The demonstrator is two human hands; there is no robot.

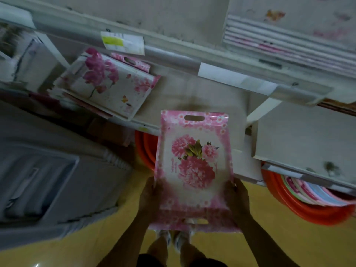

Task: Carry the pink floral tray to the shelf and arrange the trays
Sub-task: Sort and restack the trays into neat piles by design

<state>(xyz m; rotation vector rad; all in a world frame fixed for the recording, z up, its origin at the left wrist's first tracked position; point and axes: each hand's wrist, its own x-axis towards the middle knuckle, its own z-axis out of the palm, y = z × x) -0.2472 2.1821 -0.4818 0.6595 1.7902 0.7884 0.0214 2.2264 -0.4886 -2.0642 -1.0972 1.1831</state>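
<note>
Plainly the pink floral tray (pixel 194 166) points lengthwise toward the shelf (pixel 192 89); left hand (pixel 149 195) and right hand (pixel 238 197) grip its long edges near the close end.

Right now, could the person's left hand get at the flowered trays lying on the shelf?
Probably not yet: the left hand and right hand both grip the pink floral tray. Nothing blocks the way to the shelf trays, but they lie further off.
</note>
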